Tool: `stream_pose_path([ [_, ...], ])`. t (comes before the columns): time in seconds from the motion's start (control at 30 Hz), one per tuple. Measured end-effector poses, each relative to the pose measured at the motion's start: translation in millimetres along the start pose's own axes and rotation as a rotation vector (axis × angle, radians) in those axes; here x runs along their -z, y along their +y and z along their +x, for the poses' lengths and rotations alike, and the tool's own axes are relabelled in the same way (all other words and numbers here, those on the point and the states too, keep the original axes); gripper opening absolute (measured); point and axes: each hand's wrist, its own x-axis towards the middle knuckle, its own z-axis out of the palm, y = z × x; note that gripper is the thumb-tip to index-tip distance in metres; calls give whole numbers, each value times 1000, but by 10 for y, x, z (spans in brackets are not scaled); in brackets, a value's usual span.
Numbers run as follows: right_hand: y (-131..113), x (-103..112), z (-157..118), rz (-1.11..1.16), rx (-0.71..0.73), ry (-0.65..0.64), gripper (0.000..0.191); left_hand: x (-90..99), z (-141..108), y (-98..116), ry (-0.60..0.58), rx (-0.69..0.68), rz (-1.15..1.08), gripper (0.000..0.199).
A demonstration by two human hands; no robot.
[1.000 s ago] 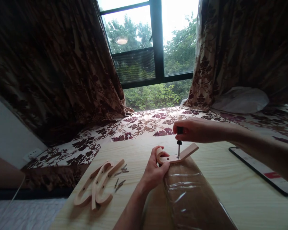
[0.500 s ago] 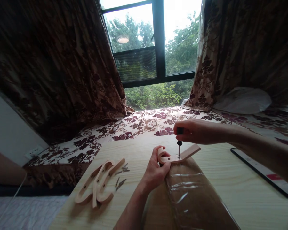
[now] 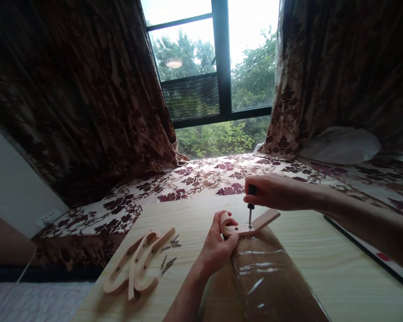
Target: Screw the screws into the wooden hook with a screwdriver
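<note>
My left hand point(image 3: 218, 243) is closed around the curled end of a pale wooden hook point(image 3: 243, 229), which lies across the far end of a brown board point(image 3: 272, 273) wrapped in clear plastic. In my right hand point(image 3: 272, 191) is a screwdriver point(image 3: 250, 208) with a black handle, held upright. Its tip meets one of the hook's two holes; a screw there is too small to make out clearly. The hook's straight end slants up to the right. Left of my left hand lie more wooden hooks point(image 3: 144, 264) and several loose screws point(image 3: 169, 264).
Everything rests on a light wooden tabletop point(image 3: 188, 214). A phone or tablet point(image 3: 372, 255) lies at the right, partly under my right forearm. Beyond the table is a ledge with a floral cover point(image 3: 201, 179), below a window between patterned curtains point(image 3: 130, 89).
The view has tilted slightly upward, so the scene sits a little lower. My right hand keeps the screwdriver in the same hole, and its grip has turned slightly. My left hand stays on the hook.
</note>
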Motion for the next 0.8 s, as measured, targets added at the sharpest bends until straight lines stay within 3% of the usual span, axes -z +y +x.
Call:
stream_pose_path([
  [0.27, 40, -49, -4, 174, -3, -34, 16, -6, -20, 28, 4, 22, -13, 39],
  [0.43, 94, -199, 9, 211, -42, 86, 25, -6, -41, 30, 9, 35, -19, 40],
  [0.63, 107, -371, -95, 564, -3, 160, 24, -9, -52, 52, 15, 56, -16, 40],
  [0.8, 111, -447, -92, 557, -13, 222, 29, -10, -55, 42, 15, 68, -20, 39],
])
